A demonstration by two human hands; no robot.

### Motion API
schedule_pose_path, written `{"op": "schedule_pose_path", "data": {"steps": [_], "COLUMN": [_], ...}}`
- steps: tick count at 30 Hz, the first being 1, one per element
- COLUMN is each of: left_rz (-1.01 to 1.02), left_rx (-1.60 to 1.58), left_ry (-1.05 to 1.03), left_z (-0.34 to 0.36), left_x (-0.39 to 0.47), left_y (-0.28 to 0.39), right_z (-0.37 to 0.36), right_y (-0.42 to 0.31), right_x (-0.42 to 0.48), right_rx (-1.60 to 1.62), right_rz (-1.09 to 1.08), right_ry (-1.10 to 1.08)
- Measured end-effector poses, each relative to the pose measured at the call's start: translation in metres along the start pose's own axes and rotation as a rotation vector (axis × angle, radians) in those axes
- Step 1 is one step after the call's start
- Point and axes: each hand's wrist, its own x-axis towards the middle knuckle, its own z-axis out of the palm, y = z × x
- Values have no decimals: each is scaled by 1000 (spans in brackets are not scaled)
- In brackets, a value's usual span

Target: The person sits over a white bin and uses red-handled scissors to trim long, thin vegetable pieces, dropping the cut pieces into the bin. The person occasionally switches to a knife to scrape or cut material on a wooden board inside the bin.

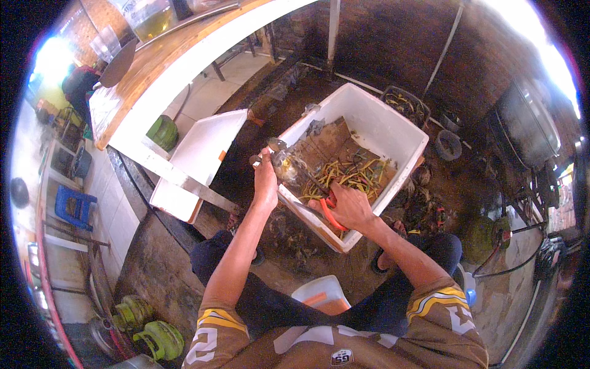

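Observation:
My left hand (266, 182) grips what looks like a mud crab (286, 167), pale and yellowish underneath, over the left rim of a white styrofoam box (387, 124). In my right hand (348, 205) is a cutting tool, apparently scissors, with orange-red handles (333, 219). Its dark blades point up and left toward the crab; whether they touch it I cannot tell. Yellow and green strips of cord (355, 177) lie heaped in the box, beside a brown sheet of cardboard (329, 133).
A styrofoam lid (209, 147) leans left of the box, by a wooden table (152, 60). Behind the box stands a dark basket (405, 104). Dark crab-like clumps (421, 177) lie on the floor to the right. A white container (322, 293) sits between my legs; green gas cylinders (159, 340) stand lower left.

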Motion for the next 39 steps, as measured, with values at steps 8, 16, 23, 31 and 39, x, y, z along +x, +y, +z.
{"op": "schedule_pose_path", "data": {"steps": [8,16,23,31,39], "left_rz": [38,-24,12,116,143], "left_rx": [18,30,32,199,317], "left_ry": [8,65,72,142,98], "left_z": [-6,0,13,13,15], "left_x": [0,-7,-19,-21,-21], "left_y": [-3,6,8,6,5], "right_z": [-2,-2,8,8,8], "right_y": [-3,-5,2,-3,-1], "right_x": [5,5,10,6,2], "right_rx": [-37,86,127,86,37], "right_rz": [14,123,140,132,112], "right_ry": [3,-106,-123,-146,-107]}}
